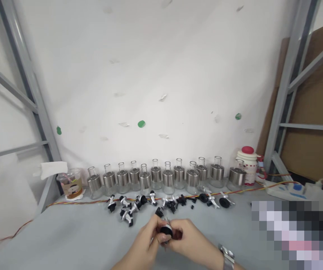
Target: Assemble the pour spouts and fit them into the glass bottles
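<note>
Low in the middle of the head view, my left hand (149, 239) and my right hand (188, 237) meet around a pour spout (166, 231) with a black round base and a silvery part. Fingers of both hands are closed on it, and they cover much of it. Just beyond my hands, several similar silver-and-black pour spouts (126, 216) lie scattered on the grey table (74, 236). Small black parts (182, 200) lie among them. Behind these stands a row of glass bottles with metal sleeves (168, 176), their necks uncovered.
Red and yellow twisted wires (93, 202) run across the table. At the back left is a plastic drink cup (72, 186); at the right, a white jar with a red lid (247, 165) and a power strip (287, 190). Metal frame posts (279, 97) flank the table. A pixelated patch hides the lower right.
</note>
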A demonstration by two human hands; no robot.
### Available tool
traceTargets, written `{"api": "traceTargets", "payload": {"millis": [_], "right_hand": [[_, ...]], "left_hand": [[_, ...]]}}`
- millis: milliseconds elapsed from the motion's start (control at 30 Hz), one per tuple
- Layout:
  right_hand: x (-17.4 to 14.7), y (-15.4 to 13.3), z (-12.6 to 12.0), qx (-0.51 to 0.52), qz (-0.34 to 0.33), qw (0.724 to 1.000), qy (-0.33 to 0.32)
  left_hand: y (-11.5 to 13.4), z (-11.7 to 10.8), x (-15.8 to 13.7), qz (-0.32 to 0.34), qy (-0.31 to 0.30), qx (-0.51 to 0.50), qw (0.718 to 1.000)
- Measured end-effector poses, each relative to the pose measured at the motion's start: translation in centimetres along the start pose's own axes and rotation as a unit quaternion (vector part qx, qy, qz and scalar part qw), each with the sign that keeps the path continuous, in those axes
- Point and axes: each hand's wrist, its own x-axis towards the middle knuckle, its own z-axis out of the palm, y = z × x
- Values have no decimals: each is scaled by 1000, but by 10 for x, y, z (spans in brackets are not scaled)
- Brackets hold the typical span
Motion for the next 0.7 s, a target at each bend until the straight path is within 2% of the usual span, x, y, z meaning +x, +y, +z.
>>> {"api": "traceTargets", "payload": {"millis": [67,167,233,300,367,533,700], "right_hand": [[2,1,-6,-7,-2,1000,-10],[6,3,-31,-60,10,998,-21],[10,10,-55,-138,26,989,54],[15,22,-75,-246,74,952,167],[18,37,-88,-283,108,929,212],[25,67,-82,-317,143,902,256],[32,76,-75,-290,130,914,252]], "left_hand": [[1,-3,4,3,21,-25,999],[8,-9,10,11,75,-85,993],[12,-14,14,-10,107,-119,987],[13,-18,16,-45,143,-158,976],[9,-19,18,-77,171,-200,962],[-4,-16,19,-81,192,-225,952],[-7,-10,17,-68,174,-188,964]]}}
